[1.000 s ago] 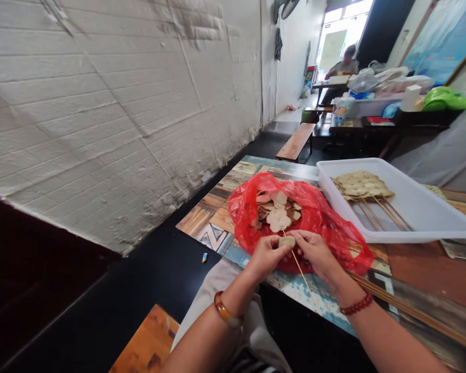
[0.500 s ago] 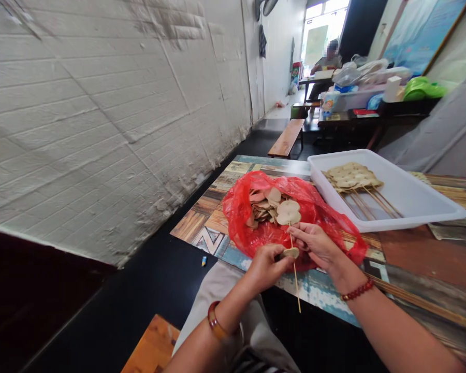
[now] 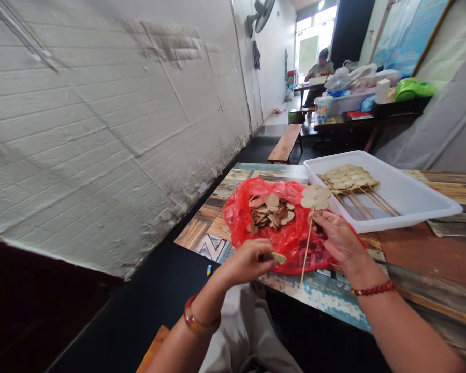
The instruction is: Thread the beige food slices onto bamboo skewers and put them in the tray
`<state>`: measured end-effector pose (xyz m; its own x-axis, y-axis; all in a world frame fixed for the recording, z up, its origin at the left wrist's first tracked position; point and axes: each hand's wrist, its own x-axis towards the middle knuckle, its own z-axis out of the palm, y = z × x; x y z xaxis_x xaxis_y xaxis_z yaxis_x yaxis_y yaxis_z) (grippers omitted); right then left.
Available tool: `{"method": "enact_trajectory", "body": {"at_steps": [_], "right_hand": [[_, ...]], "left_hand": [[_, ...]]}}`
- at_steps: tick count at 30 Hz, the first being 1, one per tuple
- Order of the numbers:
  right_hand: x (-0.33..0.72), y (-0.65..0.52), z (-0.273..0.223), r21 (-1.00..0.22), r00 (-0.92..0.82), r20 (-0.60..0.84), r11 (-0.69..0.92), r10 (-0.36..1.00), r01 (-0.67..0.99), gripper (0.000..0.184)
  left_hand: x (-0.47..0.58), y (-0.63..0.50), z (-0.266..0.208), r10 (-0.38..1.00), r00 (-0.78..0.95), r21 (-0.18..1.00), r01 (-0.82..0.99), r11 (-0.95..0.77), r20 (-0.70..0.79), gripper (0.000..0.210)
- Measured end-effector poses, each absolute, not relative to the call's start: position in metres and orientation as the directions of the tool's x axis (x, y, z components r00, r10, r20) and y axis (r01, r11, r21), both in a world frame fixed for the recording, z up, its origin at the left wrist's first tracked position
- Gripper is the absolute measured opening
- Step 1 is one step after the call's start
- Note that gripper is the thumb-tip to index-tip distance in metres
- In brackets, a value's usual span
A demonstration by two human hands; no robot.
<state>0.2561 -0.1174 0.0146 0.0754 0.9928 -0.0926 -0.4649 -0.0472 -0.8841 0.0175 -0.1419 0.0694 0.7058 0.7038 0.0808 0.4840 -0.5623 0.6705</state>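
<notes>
Between the thumb and fingers of my right hand (image 3: 332,230) is a thin wooden skewer (image 3: 306,248), its lower end pointing down past the table's near edge. Pale, flat, round-lobed slices (image 3: 316,197) are threaded at its top, level with the tray. My left hand (image 3: 250,261) is closed on a small pale slice (image 3: 278,257), mostly hidden by the fingers. Just beyond both hands lies an open red plastic bag (image 3: 241,207) with a heap of loose pale slices (image 3: 271,210) inside.
A white plastic tray (image 3: 423,207) at the right holds a stack of skewered slices (image 3: 349,178). Behind the patterned table (image 3: 196,228) are a wooden bench (image 3: 285,142) and a cluttered dark table (image 3: 365,123). A person (image 3: 321,67) sits far back. A white wall (image 3: 101,129) runs along the left.
My right hand has lifted the skewer with its slices up and right, out of my left hand's grasp. My left hand has drawn back left, keeping a slice. The view has shifted slightly.
</notes>
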Motion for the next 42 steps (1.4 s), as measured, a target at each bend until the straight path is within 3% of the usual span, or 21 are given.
{"method": "enact_trajectory", "body": {"at_steps": [3,6,8,11,17,23,32,37,42], "right_hand": [[0.250,-0.122,0.016,-0.914,0.002,-0.063,-0.057,0.998,-0.402,0.032],[0.248,-0.122,0.013,-0.951,-0.028,-0.034,-0.041,0.999,-0.305,0.032],[0.248,-0.121,0.011,-0.980,-0.030,-0.004,-0.009,1.000,-0.197,0.035],[0.247,-0.120,0.010,-0.996,-0.057,0.044,0.040,0.997,-0.080,0.037],[0.243,-0.121,0.013,-0.998,-0.081,0.032,0.027,0.996,-0.057,0.041],[0.242,-0.117,0.007,-0.995,-0.027,0.101,0.101,0.994,-0.029,0.038],[0.239,-0.118,0.007,-0.997,-0.066,0.064,0.061,0.996,-0.053,0.038],[0.238,-0.118,0.009,-0.995,-0.050,0.072,0.068,0.996,-0.075,0.040],[0.239,-0.119,0.009,-0.995,-0.040,0.063,0.059,0.997,-0.084,0.039]], "left_hand": [[0.026,-0.119,0.054,0.730,0.682,0.579,0.574,-0.579,0.053,0.025],[0.031,-0.103,0.040,0.753,0.658,0.506,0.652,-0.564,-0.009,0.011],[0.032,-0.095,0.037,0.797,0.603,0.439,0.712,-0.548,0.016,0.029],[0.034,-0.081,0.043,0.838,0.529,0.392,0.749,-0.535,0.133,0.027],[0.049,-0.041,0.057,0.866,0.402,0.306,0.819,-0.486,0.299,0.021],[0.064,-0.016,0.048,0.919,0.282,0.166,0.928,-0.334,0.274,0.023],[0.060,-0.012,0.038,0.934,0.165,0.223,0.944,-0.243,0.317,0.024],[0.064,-0.013,0.029,0.903,0.128,0.398,0.866,-0.303,0.410,0.011],[0.071,-0.012,0.021,0.904,0.129,0.669,0.631,-0.392,0.407,0.015]]}}
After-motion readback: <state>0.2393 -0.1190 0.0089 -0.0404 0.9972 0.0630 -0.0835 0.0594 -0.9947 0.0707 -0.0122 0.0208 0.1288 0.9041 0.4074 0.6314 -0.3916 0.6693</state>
